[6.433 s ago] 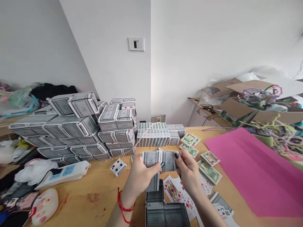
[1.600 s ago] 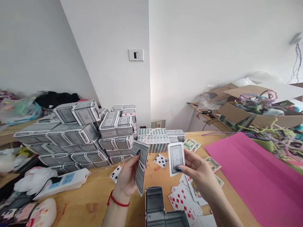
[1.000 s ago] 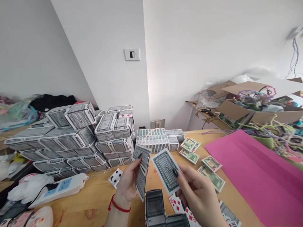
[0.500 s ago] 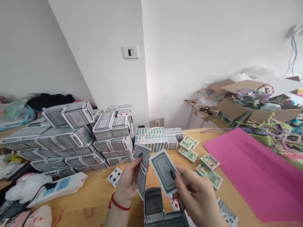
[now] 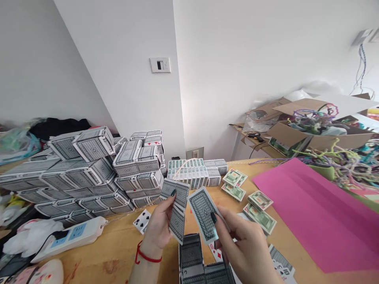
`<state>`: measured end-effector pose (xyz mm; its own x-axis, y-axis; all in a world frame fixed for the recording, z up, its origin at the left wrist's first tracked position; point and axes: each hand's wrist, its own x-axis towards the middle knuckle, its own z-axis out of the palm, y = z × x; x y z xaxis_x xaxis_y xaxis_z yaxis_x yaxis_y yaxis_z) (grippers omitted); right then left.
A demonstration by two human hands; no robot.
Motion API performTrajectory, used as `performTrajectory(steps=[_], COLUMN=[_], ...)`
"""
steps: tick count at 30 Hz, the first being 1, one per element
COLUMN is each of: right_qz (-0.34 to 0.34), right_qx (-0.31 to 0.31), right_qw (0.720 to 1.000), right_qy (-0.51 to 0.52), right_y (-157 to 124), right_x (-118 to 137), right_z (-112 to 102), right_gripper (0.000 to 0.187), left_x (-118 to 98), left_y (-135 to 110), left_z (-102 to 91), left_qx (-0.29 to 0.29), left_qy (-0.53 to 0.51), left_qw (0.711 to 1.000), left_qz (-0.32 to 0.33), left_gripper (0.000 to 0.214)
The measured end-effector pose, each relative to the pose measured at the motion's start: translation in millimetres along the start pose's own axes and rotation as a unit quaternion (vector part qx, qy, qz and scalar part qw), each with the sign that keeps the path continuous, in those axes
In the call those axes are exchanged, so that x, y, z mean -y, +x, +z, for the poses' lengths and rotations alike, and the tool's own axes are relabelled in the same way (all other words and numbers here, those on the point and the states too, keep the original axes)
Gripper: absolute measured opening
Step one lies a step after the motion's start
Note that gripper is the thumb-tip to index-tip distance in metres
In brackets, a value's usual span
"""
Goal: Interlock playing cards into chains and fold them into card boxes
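Observation:
My left hand (image 5: 161, 225) is closed on a piece of joined playing cards (image 5: 178, 223), patterned backs toward me, bent along a seam. Between the thumb and fingers of my right hand (image 5: 244, 240) is a playing card (image 5: 203, 211), its grey-green back facing me. The two pieces are close together, with a narrow gap between them. Below them, at the bottom edge, sits an open-topped structure built from cards (image 5: 191, 250), partly cut off by the frame. Loose cards lie face up near it: a spade card (image 5: 142, 221) at left and a red ten (image 5: 216, 253) partly behind my right hand.
Block stacks made of cards (image 5: 91, 144) fill the table's left. Behind my hands stands a row of card boxes (image 5: 188, 173). Green card packs (image 5: 260, 217) and a pink sheet (image 5: 304, 221) lie right. A power strip (image 5: 77, 236), a glue gun (image 5: 256, 137) and a cardboard box (image 5: 340, 138) flank the workspace.
The joined cards in my left hand have turned so that more of their backs shows. The right-hand card stays close beside them. The whole view has shifted slightly.

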<state>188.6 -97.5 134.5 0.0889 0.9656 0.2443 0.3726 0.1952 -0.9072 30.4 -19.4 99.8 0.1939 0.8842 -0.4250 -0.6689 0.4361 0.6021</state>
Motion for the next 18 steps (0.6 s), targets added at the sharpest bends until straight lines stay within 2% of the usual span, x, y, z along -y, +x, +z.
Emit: performTrajectory(steps=[2,6,11,18], right_qz=[0.040,0.082,0.107,0.124], right_qx=[0.028,0.093,0.120,0.172], right_qw=[0.999,0.992,0.987,0.974], right_qy=[0.005,0.005,0.031,0.074], right_y=[4,13,21,26], right_x=[-2,-9,-14,-10], right_z=[-2,-8,-15,-23], right_gripper=[0.038,0.038,0.036,0.033], left_x=[2,1,-4,-3], left_y=[0,-2,-6,-6], left_z=[-1.1,-3.6,-4.7,-5.4], left_qx=[-0.014,-0.037,-0.017,-0.003], left_qy=[0.031,0.094,0.148,0.175], left_qw=[0.998,0.987,0.978,0.973], left_qz=[0.061,0.126,0.149,0.153], left_gripper=[0.003,0.013,0.020,0.017])
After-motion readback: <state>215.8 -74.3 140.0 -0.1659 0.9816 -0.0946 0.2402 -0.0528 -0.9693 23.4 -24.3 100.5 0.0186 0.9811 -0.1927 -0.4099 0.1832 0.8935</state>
